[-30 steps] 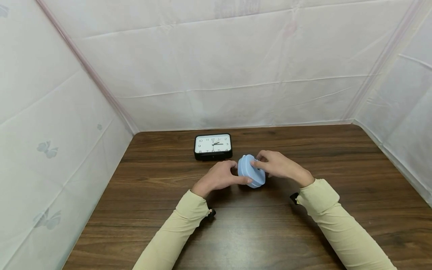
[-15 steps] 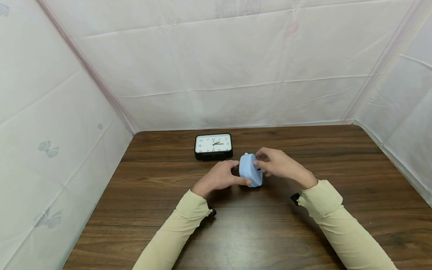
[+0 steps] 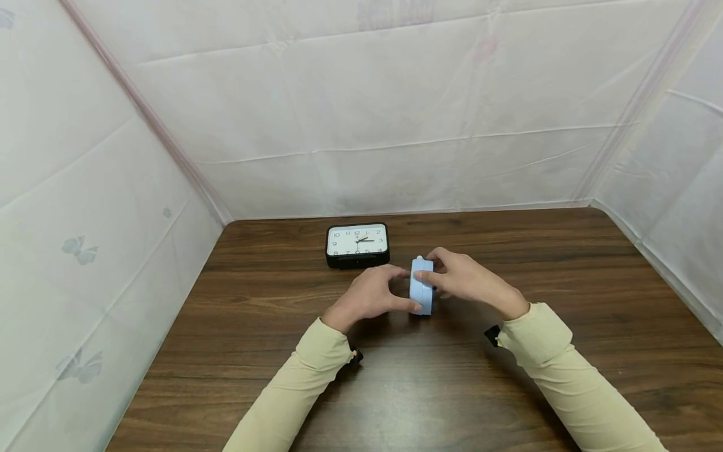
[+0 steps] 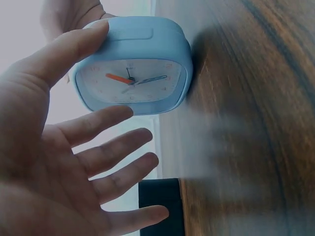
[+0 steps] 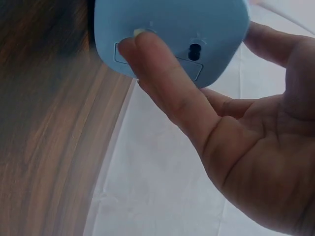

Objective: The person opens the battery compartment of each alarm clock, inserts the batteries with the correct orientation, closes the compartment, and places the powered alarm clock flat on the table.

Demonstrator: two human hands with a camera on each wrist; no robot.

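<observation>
A small light-blue alarm clock (image 3: 421, 290) stands on edge between both hands, its narrow side uppermost in the head view. Its white face (image 4: 103, 81), with an orange hand, is turned to my left hand (image 3: 373, 293). The left thumb lies on the clock's near side and the index fingertip reaches the opposite rim; the other fingers are spread. My right hand (image 3: 465, 280) holds the clock with its thumb on the upper edge. In the right wrist view, fingers of that hand touch the back (image 5: 170, 19), partly covering it beside a dark knob (image 5: 195, 51).
A black rectangular clock (image 3: 357, 243) with a white dial lies farther back, left of the blue one. Both stand on a brown wooden table (image 3: 271, 295). White patterned sheets (image 3: 361, 125) hang around the back and sides.
The blue alarm clock has turned from showing its broad side to nearly edge-on. The right thumb now lies on its upper edge. The left hand has shifted slightly right; the black clock stays put.
</observation>
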